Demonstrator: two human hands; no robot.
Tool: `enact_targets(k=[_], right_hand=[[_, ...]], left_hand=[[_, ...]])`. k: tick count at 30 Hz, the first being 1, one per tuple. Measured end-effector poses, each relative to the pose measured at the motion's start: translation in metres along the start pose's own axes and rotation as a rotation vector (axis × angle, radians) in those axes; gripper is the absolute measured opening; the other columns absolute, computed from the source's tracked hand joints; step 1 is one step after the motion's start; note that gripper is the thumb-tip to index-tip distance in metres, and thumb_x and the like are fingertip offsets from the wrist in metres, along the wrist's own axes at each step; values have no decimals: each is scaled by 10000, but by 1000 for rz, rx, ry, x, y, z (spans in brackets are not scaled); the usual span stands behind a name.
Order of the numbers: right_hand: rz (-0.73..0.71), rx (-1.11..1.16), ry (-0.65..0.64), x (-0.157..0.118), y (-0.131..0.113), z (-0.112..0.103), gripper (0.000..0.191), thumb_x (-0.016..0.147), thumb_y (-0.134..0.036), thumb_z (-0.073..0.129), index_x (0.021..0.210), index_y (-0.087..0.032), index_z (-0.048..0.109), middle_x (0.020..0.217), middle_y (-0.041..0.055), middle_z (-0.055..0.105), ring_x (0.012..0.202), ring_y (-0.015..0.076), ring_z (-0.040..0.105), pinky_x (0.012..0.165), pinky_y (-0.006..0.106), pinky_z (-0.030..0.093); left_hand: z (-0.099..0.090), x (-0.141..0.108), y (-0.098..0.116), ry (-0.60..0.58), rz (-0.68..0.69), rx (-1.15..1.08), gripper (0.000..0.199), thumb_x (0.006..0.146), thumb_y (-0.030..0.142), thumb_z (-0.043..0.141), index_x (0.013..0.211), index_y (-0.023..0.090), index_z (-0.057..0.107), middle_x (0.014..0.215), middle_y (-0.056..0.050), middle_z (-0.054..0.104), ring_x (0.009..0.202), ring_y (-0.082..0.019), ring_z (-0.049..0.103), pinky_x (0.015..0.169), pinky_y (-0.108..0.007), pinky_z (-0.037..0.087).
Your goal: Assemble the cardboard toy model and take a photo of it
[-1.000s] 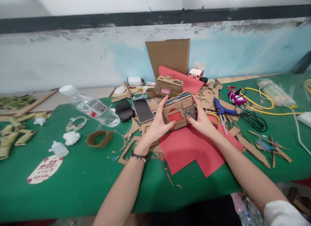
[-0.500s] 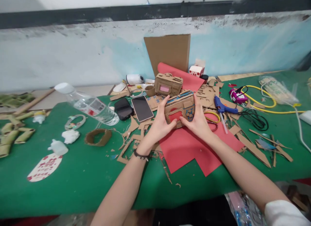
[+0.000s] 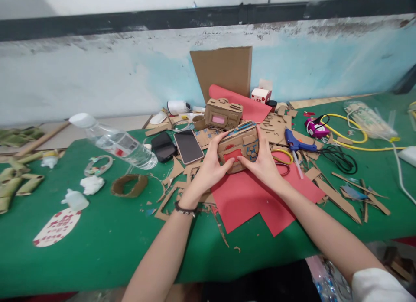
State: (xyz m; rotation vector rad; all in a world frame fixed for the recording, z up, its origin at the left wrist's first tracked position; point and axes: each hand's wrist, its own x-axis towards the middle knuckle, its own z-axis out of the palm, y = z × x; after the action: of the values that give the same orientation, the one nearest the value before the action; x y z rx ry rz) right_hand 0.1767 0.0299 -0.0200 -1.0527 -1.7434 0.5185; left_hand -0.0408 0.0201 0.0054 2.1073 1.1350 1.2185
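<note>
Over the bench: our left hand and right hand, grip holding the cardboard camera.
Bottle: clear liquid.
Bag: sticks.

Right hand: thumb now at the red panel, off the blue-ringed circles.

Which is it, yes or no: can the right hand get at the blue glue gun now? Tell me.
Probably yes: the blue glue gun lies just right of the right hand, with nothing tall between. But that hand is holding the cardboard camera, so it would likely need to let go first.
</note>
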Motion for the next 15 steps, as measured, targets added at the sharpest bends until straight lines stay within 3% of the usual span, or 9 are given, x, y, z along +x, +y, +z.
enact_targets(k=[7,11,15], right_hand=[[-19,7,-13,0,6,-2,1101,964,-543,798,1796,-311,116,1821,155,299,1701,340,295,1388,621,283],[-8,-20,11,-1,5,1,1173,924,-593,837,1797,-308,106,1810,174,306,1691,366,310,1371,649,303],[-2,-35,18,-1,3,3,1119,957,-602,793,1796,-339,101,1807,159,315,1682,370,324,1365,660,309]], left_hand=[[-4,0,-1,-54,-14,-63,784,985,383,751,1665,259,379,1737,-166,426,1608,-351,454,1372,-574,350],[1,-1,1,29,-43,-45,662,1032,403,704,1618,242,441,1681,-163,501,1574,-332,493,1357,-564,367],[4,0,1,65,-23,11,610,1037,390,686,1591,242,475,1645,-157,543,1552,-331,516,1347,-569,376]])
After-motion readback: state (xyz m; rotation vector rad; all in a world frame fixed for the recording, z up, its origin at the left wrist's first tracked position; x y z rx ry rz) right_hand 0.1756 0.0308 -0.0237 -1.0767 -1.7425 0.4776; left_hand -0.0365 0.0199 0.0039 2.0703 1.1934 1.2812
